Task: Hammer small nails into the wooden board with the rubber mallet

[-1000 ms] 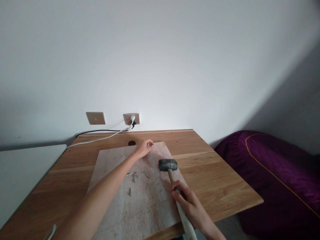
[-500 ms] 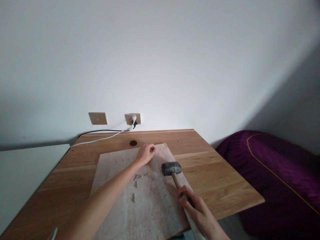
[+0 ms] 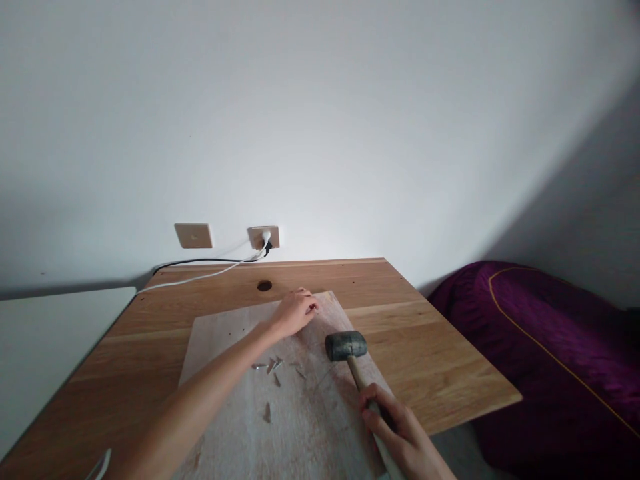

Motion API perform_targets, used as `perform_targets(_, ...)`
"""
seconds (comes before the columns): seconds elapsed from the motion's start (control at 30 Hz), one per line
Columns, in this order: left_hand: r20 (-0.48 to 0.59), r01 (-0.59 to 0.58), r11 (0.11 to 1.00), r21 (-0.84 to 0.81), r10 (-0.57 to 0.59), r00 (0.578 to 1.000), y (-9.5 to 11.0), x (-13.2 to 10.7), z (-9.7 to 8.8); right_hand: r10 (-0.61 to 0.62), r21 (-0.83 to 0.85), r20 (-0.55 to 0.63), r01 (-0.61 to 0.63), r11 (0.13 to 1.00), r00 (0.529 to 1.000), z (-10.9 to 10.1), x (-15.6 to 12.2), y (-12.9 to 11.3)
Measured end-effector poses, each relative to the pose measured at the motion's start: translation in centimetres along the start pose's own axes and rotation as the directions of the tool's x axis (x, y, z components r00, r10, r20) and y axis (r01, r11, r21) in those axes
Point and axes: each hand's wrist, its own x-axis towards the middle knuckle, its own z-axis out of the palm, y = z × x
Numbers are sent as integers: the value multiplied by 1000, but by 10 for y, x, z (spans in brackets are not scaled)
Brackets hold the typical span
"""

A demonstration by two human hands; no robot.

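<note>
A pale wooden board (image 3: pixel 230 333) lies on a wooden table (image 3: pixel 425 360). My left hand (image 3: pixel 295 311) reaches to the board's far edge with its fingers pinched together on something too small to make out. My right hand (image 3: pixel 395 433) grips the wooden handle of a mallet (image 3: pixel 346 346), whose dark rubber head rests on the board to the right of my left hand. Several small nails (image 3: pixel 273 365) lie loose on the board between my arms.
A round cable hole (image 3: pixel 265 285) is in the table near the wall. White and black cables (image 3: pixel 210 272) run to a wall socket (image 3: pixel 265 236). A purple beanbag (image 3: pixel 550 347) sits right of the table. A white surface (image 3: pixel 45 333) adjoins the table on the left.
My left hand has shifted slightly right and nearer along the board's far edge. The mallet head and my right hand have slid a little right and toward me.
</note>
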Motion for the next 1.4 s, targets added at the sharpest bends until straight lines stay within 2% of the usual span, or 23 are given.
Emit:
perform_targets(0.13,113,-136,990,31,132,985,-2,6,-6,20,-29,13,-19,999,1000,-1,1,-1)
perform_targets(0.33,180,-180,980,81,163,970,-3,11,-8,11,-59,36,-8,998,999,-1,2,1)
perform_targets(0.47,210,-187,982,36,176,962,-1,14,-5,7,-59,36,-5,998,999,-1,2,-1)
perform_targets(0.63,142,-94,989,-115,110,984,-4,8,3,-4,-46,26,5,999,1000,-1,1,1)
perform_targets(0.7,86,-41,983,-179,57,995,-7,4,8,26,37,-1,-26,999,1000,1,1,0)
perform_targets(0.77,46,-23,971,-236,34,998,-9,1,11,108,169,-34,-101,980,994,3,1,-3)
perform_targets(0.87,21,-22,955,-294,29,999,-10,-2,14,259,388,-35,-226,894,965,6,3,-12)
perform_targets(1.0,10,37,947,-318,-35,999,-9,-2,15,436,655,40,-353,668,899,8,6,-20)
perform_targets(1.1,10,52,942,-331,-51,999,-9,-2,16,481,762,134,-400,508,866,13,9,-22)
perform_targets(1.2,2,54,941,-334,-57,998,-10,-2,16,454,786,210,-426,448,866,15,12,-27)
perform_targets(1.27,-24,51,948,-315,-62,998,-12,-2,16,422,771,206,-412,486,883,15,13,-35)
perform_targets(1.4,-45,35,942,-333,-53,998,-16,-2,17,336,609,39,-289,739,941,11,11,-52)
